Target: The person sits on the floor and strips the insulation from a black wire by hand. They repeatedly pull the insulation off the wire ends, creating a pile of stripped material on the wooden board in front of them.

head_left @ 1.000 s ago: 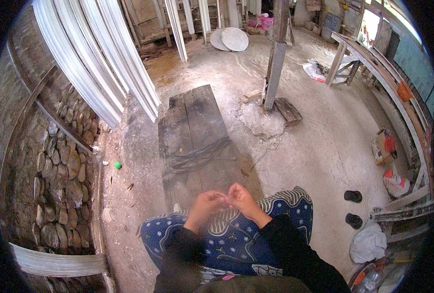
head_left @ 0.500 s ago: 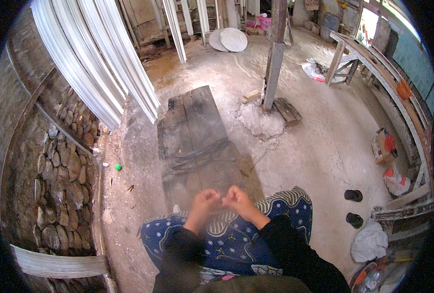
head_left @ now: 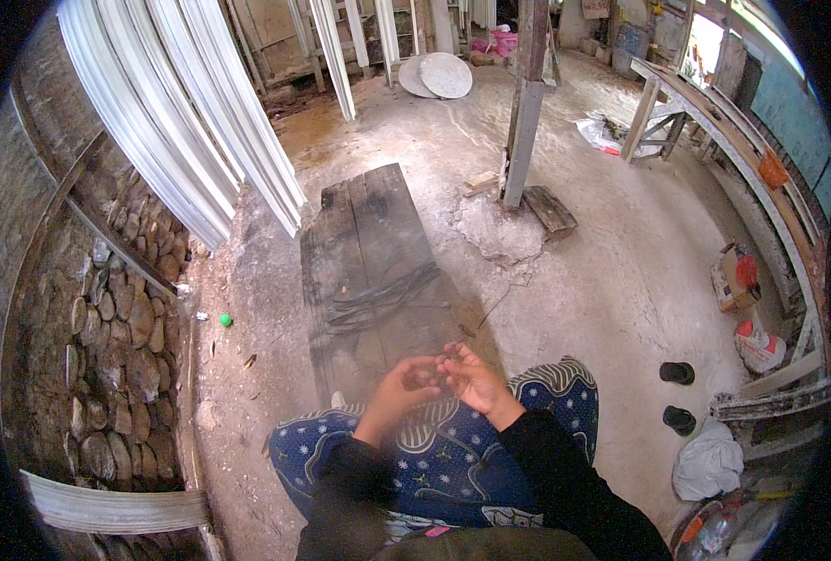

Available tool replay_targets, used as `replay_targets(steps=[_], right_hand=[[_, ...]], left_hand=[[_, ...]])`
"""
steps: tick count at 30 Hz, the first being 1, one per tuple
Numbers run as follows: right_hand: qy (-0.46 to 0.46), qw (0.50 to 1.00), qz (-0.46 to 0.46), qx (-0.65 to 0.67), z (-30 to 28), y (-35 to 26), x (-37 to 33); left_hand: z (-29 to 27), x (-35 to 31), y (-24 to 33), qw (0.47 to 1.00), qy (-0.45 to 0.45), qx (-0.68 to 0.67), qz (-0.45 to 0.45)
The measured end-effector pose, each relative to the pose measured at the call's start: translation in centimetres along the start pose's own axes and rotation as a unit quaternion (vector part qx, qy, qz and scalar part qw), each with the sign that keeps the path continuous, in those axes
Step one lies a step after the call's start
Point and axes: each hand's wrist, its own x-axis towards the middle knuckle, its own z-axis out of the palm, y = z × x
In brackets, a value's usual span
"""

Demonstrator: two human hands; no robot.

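Note:
Over my lap, my left hand [head_left: 402,387] and my right hand [head_left: 476,382] meet fingertip to fingertip. The left fingers curl round toward the thumb. On the right, thumb and fingers pinch together, palm partly turned up. Whatever lies between the fingertips is too small to make out. Blue patterned cloth [head_left: 453,458] covers my legs beneath both hands. Just beyond them a dark wooden board [head_left: 369,224] lies on the floor, bearing a loose bundle of thin dark strands [head_left: 383,301].
A post [head_left: 524,140] rises beyond the board, with a wood block [head_left: 550,211] at its foot. Pale ribbed strips [head_left: 200,112] lean at the left. Two dark sandals [head_left: 677,373] and a white sack [head_left: 707,462] lie to the right. A green ball [head_left: 226,320] sits left.
Both hands have shifted slightly to the right. My right hand has turned its palm more upward, and the left fingers have spread into a wider curl.

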Motion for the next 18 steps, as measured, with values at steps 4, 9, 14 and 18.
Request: replay_targets(steps=[4, 9, 14, 18], right_hand=[[0.049, 0.994, 0.002, -0.097, 1.2, 0.1, -0.2], [0.089, 0.947, 0.020, -0.309, 1.3, 0.2, -0.3], [0.078, 0.929, -0.057, -0.357, 1.0, 0.4, 0.0], [0.057, 0.961, -0.094, -0.255, 1.1, -0.5, -0.1]], left_hand=[[-0.5, 0.2, -0.8, 0.999, 0.020, -0.019, 0.034], [-0.9, 0.2, -0.7, 0.998, 0.068, 0.007, 0.016], [-0.7, 0.2, -0.4, 0.996, 0.091, -0.014, 0.003], [-1.8, 0.5, -1.3, 0.984, 0.148, -0.077, -0.061]])
